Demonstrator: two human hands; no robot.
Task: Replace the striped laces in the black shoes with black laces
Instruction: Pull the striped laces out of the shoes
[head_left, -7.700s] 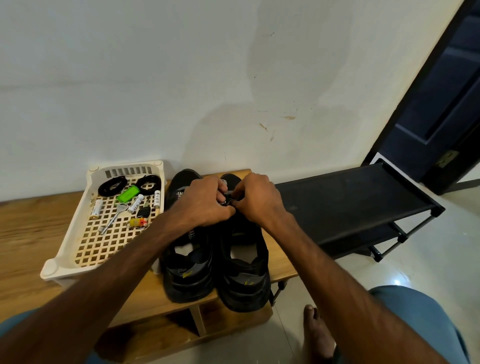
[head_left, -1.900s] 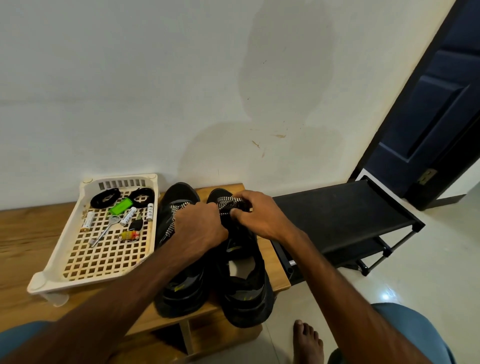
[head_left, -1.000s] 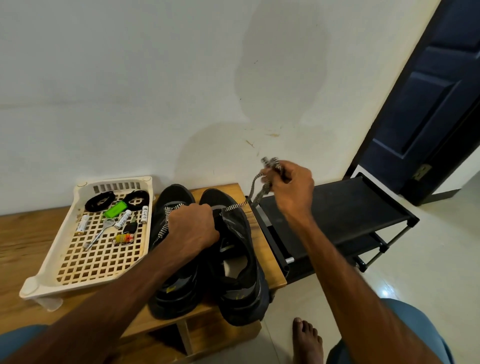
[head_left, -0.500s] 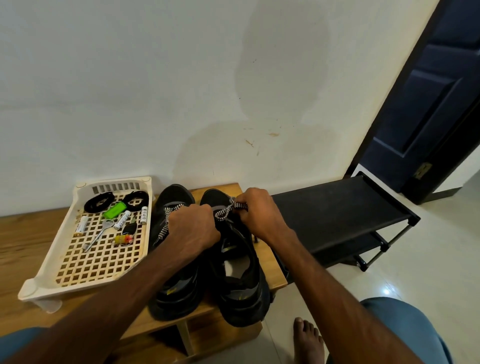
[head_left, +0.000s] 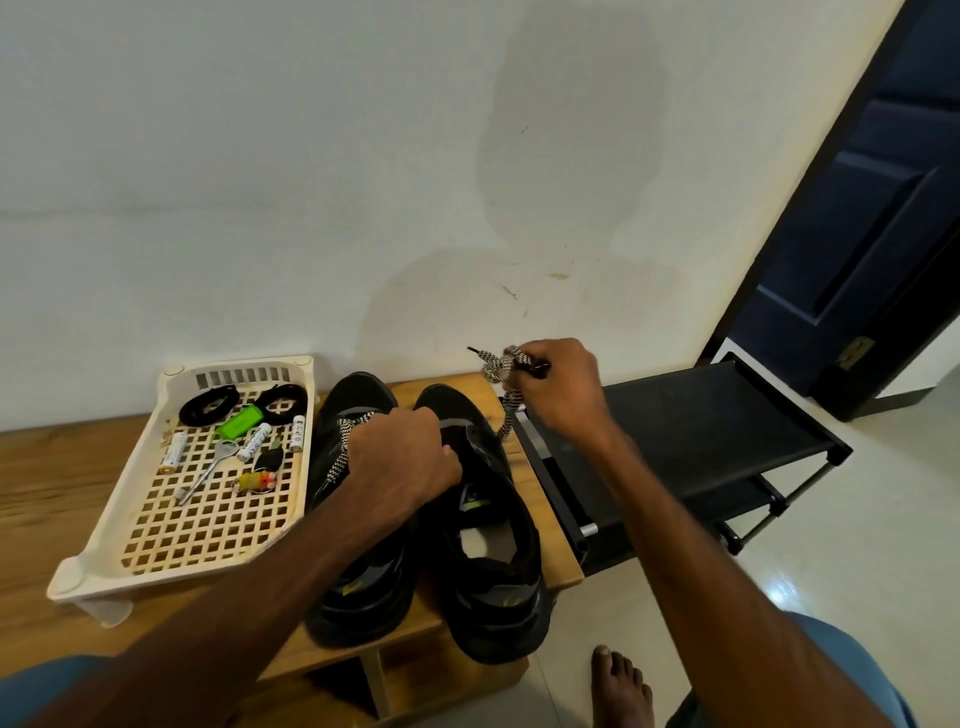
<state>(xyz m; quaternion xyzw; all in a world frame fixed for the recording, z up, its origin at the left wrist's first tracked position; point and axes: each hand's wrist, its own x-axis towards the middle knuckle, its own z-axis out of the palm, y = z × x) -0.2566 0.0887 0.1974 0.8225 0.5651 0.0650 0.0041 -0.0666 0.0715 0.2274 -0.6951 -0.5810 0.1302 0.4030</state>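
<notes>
Since half a sec ago R hand (head_left: 558, 387) has risen far-right off the right shoe (head_left: 483, 519), fist gripping the striped lace (head_left: 501, 369), which looks nearly out. L hand (head_left: 402, 457) curls round that shoe's upper. Left shoe (head_left: 358, 519) still has its striped lace. Black laces (head_left: 208, 406) lie coiled at the tray's (head_left: 83, 571) far end, untouched, so most work's left.

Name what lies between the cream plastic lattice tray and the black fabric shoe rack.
Head view: the pair of black shoes on the wooden bench, left hand gripping them, striped lace dangling from the right hand.
</notes>
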